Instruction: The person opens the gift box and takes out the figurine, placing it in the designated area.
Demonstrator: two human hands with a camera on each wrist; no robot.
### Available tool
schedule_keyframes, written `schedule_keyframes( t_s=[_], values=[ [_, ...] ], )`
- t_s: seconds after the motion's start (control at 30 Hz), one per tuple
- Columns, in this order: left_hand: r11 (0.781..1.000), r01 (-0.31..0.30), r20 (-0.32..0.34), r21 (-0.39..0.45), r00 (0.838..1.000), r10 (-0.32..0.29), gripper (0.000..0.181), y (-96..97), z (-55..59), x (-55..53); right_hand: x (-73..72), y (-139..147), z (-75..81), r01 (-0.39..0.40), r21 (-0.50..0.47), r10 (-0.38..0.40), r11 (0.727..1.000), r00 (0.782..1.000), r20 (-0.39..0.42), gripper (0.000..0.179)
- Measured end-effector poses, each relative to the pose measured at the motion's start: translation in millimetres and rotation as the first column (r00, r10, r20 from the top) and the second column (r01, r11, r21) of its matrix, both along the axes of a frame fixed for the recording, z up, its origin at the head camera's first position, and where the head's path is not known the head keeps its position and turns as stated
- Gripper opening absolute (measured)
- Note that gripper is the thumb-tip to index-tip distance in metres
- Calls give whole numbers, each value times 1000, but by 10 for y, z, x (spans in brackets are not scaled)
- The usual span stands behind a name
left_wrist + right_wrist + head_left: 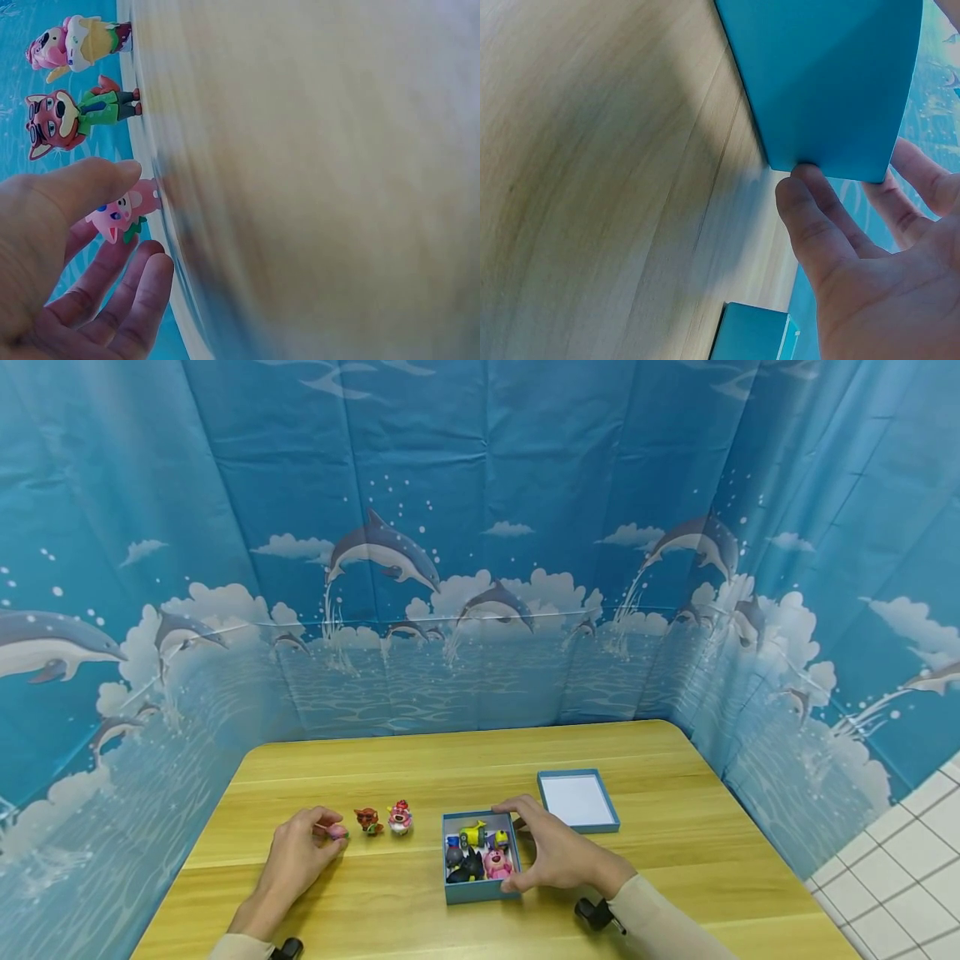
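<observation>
My left hand (pixel 294 853) pinches a small pink figurine (pixel 338 832) at the left of the table. In the left wrist view the thumb crosses that figurine, hiding part of its face; its feet are at the tabletop. Just right of it stand a fox figurine (pixel 94 109) in a green shirt and a pink bear figurine (pixel 401 818) in a white-and-yellow outfit. My right hand (pixel 564 852) grips the right side of a blue box (pixel 480 892), fingers at the far corner, thumb at the near one. Several figurines lie inside, among them a pink bear (pixel 497 863) and a black figure (pixel 468 867).
Behind the right hand lies the blue box lid (pixel 577 800), its white inside facing up. The wooden table (pixel 360 910) has a dolphin-print curtain (pixel 480 677) behind and beside it. White tiles (pixel 885 893) show at the far right.
</observation>
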State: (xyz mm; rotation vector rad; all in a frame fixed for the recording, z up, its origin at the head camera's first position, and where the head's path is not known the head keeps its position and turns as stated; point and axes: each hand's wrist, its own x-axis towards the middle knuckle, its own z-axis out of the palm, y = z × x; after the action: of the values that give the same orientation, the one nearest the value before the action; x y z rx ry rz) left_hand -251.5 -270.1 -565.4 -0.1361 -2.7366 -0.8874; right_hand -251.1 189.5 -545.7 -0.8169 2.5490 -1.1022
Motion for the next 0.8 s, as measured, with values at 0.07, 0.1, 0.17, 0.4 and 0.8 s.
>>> schedule_keyframes(
  t_s=[0.07, 0.1, 0.17, 0.4, 0.8],
  values=[
    [1000, -7, -8, -10, 1000, 7, 31, 0, -1, 4, -2, 0, 1, -2, -1, 2, 1000, 1000, 0, 110],
    [1000, -10, -11, -13, 1000, 9, 32, 0, 1, 9, -2, 1, 0, -3, -2, 3, 1000, 1000, 0, 111],
    [1000, -12, -15, -19, 1000, 11, 33, 1, 7, 17, -4, 0, 1, -6, -4, 5, 1000, 1000, -2, 111],
    [1000, -1, -5, -24, 1000, 1, 36, -13, 40, 33, -3, -4, 2, -12, -10, 12, 1000, 1000, -7, 110],
    [998, 9, -7, -62, 1000, -10, 56, -47, 117, 98, 2, 2, 7, -13, -12, 13, 1000, 1000, -16, 111]
  ],
)
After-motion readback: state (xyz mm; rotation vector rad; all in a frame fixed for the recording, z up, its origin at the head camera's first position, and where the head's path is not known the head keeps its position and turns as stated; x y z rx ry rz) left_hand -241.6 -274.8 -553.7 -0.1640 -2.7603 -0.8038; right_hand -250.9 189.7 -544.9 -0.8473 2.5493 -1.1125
